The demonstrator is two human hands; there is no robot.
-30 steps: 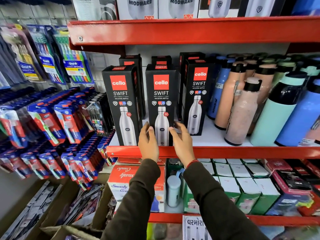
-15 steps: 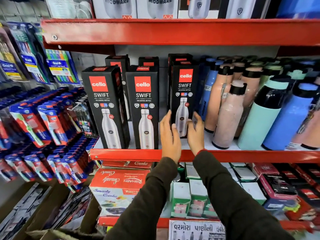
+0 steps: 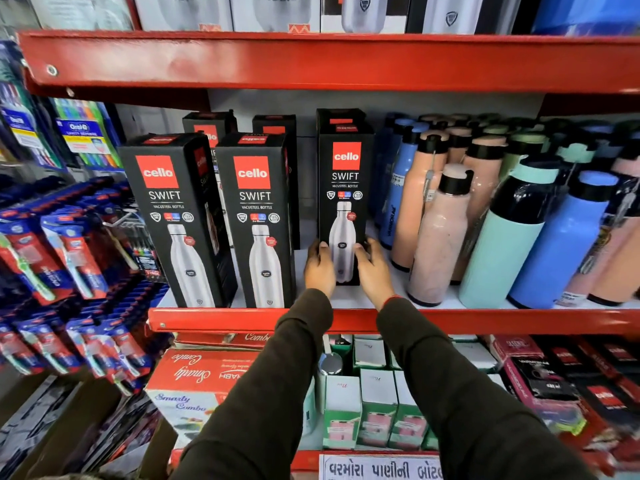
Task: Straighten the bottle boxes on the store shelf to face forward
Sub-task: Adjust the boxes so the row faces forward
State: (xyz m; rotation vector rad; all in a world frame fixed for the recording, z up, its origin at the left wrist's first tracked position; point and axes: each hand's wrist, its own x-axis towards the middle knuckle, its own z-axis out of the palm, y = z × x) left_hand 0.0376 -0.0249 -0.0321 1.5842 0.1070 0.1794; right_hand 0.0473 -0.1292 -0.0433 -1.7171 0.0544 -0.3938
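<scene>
Three black Cello Swift bottle boxes stand in the front row on the red shelf (image 3: 485, 318). The left box (image 3: 173, 220) and the middle box (image 3: 258, 220) sit at the shelf's front edge, turned slightly so a side face shows. The right box (image 3: 344, 188) stands further back, its front toward me. My left hand (image 3: 320, 268) grips its lower left edge and my right hand (image 3: 372, 268) grips its lower right edge. More black boxes (image 3: 207, 128) stand behind the front row.
Loose bottles in peach, mint and blue (image 3: 440, 233) crowd the shelf right of the held box. Hanging toothbrush packs (image 3: 69, 258) fill the left. An upper red shelf (image 3: 311, 60) sits overhead. Small boxes (image 3: 374, 407) and a combo box (image 3: 194, 382) lie below.
Both hands left the middle box, moved right and closed on the bottom of the right box. That box has turned from angled to facing forward.
</scene>
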